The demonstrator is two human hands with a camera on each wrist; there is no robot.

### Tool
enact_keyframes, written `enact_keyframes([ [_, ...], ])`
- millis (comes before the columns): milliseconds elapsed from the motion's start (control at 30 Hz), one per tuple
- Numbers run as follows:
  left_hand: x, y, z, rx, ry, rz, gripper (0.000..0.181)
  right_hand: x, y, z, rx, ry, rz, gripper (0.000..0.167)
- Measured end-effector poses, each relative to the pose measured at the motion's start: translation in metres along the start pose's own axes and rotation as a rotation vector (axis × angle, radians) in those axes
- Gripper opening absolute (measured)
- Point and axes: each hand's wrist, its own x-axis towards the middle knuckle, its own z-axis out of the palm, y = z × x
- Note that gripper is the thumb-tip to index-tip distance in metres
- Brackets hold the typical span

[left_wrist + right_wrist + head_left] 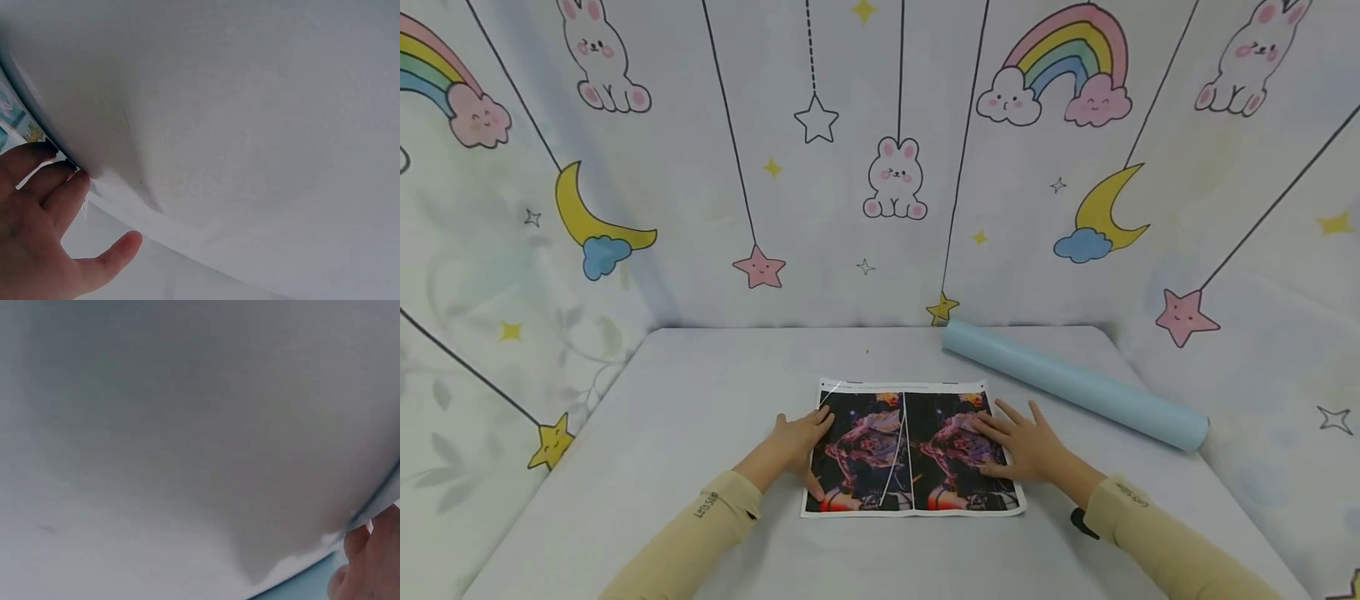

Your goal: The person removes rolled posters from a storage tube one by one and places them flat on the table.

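A printed sheet (912, 450) lies flat on the white table, with two near-identical dark, colourful pictures side by side inside a white border. A thin white line slants across its left picture; whether it is a crease or a strip I cannot tell. My left hand (795, 443) rests at the sheet's left edge with fingers spread. On the right picture and its outer edge lies my right hand (1030, 446), fingers spread. In the left wrist view the left hand (37, 237) shows its thumb apart from the fingers. The right hand (372, 562) is only partly visible in the right wrist view.
A light blue roll (1075, 385) lies slantwise at the back right of the white table (715, 392). Behind and beside the table hangs a white cloth backdrop (835, 225) printed with rabbits, stars, moons and rainbows.
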Motion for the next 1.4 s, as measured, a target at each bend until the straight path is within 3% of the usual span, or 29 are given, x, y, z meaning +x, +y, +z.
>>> enact_keyframes([
  [133, -0.001, -0.001, 0.0, 0.0, -0.001, 0.007, 0.125, -0.005, 0.001, 0.01, -0.003, -0.039, 0.026, 0.083],
  [533, 0.0, -0.003, 0.005, -0.002, 0.01, 0.005, 0.125, -0.003, 0.008, 0.028, 0.027, -0.027, 0.03, 0.084],
  [700, 0.002, -0.002, 0.006, -0.008, 0.006, -0.01, 0.124, -0.003, 0.009, 0.028, 0.052, 0.004, 0.022, 0.083],
  [933, 0.003, -0.002, 0.007, -0.014, -0.007, -0.015, 0.124, -0.004, 0.004, 0.02, 0.062, -0.052, 0.03, 0.084],
  [1033, 0.003, -0.002, 0.006, -0.022, -0.008, -0.017, 0.124, -0.004, 0.003, 0.018, 0.076, -0.042, 0.029, 0.083],
  [1400, 0.002, 0.0, 0.006, -0.046, 0.005, -0.014, 0.122, -0.003, 0.006, 0.026, 0.042, -0.01, 0.029, 0.083],
])
